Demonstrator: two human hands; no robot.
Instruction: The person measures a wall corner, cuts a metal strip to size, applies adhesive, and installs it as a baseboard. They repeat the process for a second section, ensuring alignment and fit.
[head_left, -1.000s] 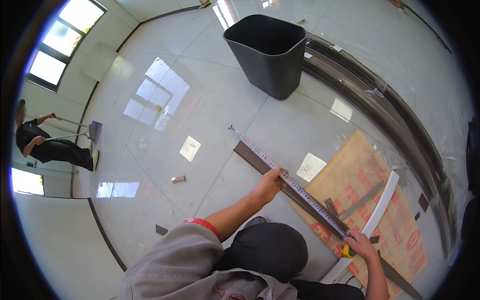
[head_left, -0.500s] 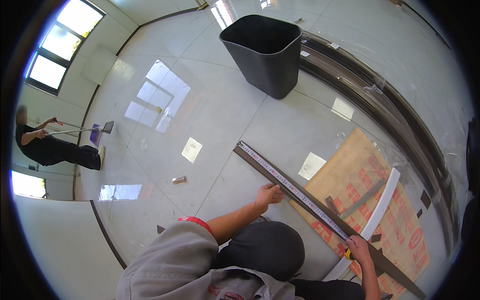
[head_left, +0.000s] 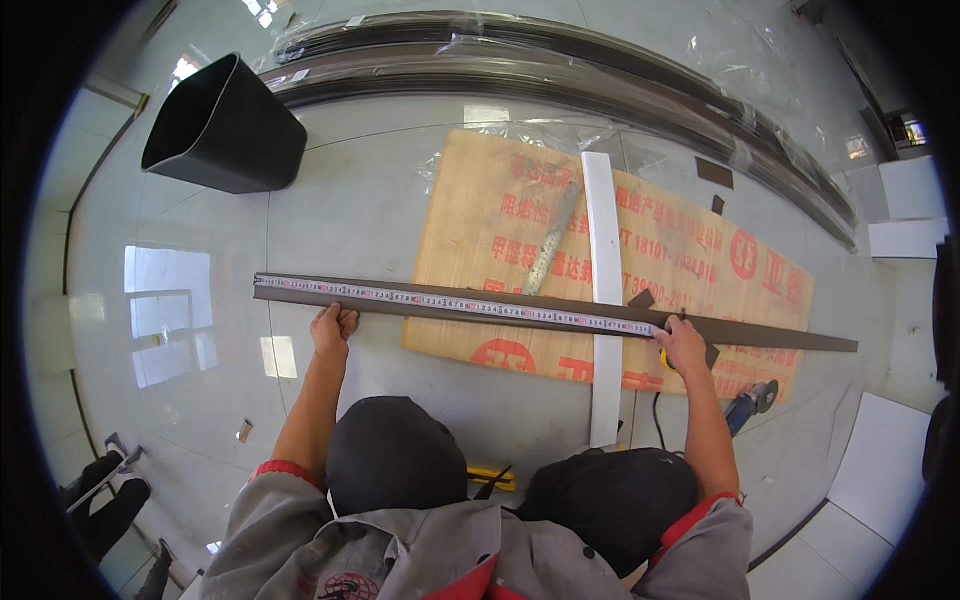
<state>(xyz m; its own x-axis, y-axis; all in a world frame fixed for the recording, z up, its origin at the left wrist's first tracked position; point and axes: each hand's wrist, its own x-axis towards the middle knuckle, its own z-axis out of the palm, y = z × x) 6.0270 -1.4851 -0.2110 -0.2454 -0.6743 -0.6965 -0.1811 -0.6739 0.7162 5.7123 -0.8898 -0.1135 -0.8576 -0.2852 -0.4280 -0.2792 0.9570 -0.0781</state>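
A long dark brown trim strip (head_left: 760, 333) lies across in front of me over a printed wooden board. Along its top runs an extended white tape measure blade (head_left: 450, 301), its hooked end at the strip's left end. My left hand (head_left: 334, 326) is closed on the strip's near edge, a little in from that end. My right hand (head_left: 684, 345) grips the tape measure's case, of which only a bit of yellow shows beneath the fingers, and presses near the blade. A white bar (head_left: 603, 230) passes under the strip, crossing the board.
Beyond the wooden board (head_left: 470, 200) lie long dark profiles wrapped in plastic film (head_left: 520, 85). A black bin (head_left: 255, 140) stands at the far left. On the board rests a worn metal strip (head_left: 552, 240). An angle grinder (head_left: 752, 405) lies right; another person's legs (head_left: 110, 505) show lower left.
My view has swung right, so the strip now lies nearly level across it. My left hand's fingers have come onto the strip's near edge; the right hand keeps hold of the tape measure.
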